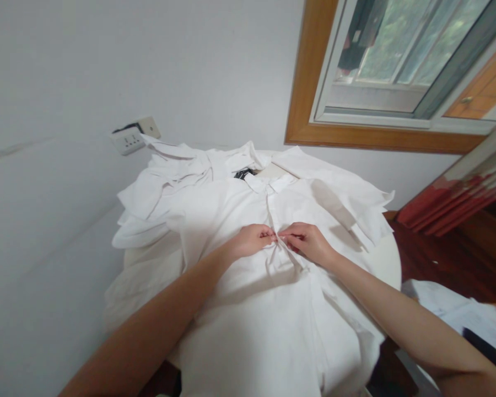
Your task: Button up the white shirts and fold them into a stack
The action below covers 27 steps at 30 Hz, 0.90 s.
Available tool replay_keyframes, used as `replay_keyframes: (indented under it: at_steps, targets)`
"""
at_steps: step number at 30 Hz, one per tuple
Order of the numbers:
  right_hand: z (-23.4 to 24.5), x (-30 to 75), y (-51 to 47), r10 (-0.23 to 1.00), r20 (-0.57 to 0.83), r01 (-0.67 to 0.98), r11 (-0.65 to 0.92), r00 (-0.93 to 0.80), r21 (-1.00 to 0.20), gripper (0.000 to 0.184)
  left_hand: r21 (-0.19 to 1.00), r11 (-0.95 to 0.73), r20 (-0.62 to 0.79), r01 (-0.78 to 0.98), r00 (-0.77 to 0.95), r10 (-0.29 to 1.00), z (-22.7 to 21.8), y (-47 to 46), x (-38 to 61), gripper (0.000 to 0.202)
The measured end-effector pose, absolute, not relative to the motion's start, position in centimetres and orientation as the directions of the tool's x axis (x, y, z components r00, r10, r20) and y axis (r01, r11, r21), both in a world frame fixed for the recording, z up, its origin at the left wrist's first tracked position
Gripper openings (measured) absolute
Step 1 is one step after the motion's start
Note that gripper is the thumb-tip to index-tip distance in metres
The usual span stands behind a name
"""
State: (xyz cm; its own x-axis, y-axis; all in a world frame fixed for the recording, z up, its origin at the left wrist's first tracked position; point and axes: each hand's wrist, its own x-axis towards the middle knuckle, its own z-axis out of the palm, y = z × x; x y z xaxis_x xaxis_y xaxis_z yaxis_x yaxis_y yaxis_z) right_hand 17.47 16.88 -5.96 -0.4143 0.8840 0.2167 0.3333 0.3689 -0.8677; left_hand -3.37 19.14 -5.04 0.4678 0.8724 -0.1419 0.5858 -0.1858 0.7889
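A white collared shirt lies spread over a round table, collar toward the wall and hem hanging over the near edge. My left hand pinches the front opening from the left, about mid-chest. From the right, my right hand grips the same placket, its fingertips nearly meeting those of the left. Cloth bunches into small folds just below the fingers. Whether a button is between the fingertips is too small to tell.
More white garments are piled at the back left, others at the back right. A power socket sits on the wall behind. A wood-framed window is above right, a red-and-white curtain far right, and papers or cloth lower right.
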Motion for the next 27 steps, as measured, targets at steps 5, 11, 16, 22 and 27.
replay_keyframes:
  at_steps: [5,11,16,22,27]
  targets:
    - [-5.8,17.3,16.8,0.879,0.239,0.381,0.405,-0.413,-0.831,0.017,0.751,-0.207,-0.156,0.627,0.473,0.867,-5.0,19.1,-3.3,0.022]
    - [-5.7,16.9,16.6,0.820,0.350,0.533,0.564,-0.453,-0.631,0.015,0.753,-0.214,-0.151,0.622,0.479,0.865,-5.4,19.6,-3.4,0.028]
    - [-6.5,16.7,16.8,0.811,0.364,0.596,0.584,-0.458,-0.552,0.013,0.738,-0.184,-0.164,0.649,0.437,0.885,-5.3,19.5,-3.2,0.031]
    - [-6.4,16.6,16.8,0.835,0.356,0.601,0.549,-0.419,-0.580,0.011,0.722,-0.207,-0.123,0.660,0.417,0.901,-4.8,18.9,-2.9,0.027]
    - [-5.9,16.7,16.9,0.864,0.288,0.502,0.479,-0.412,-0.720,0.017,0.655,-0.218,-0.108,0.724,0.376,0.920,-4.5,18.6,-2.6,0.024]
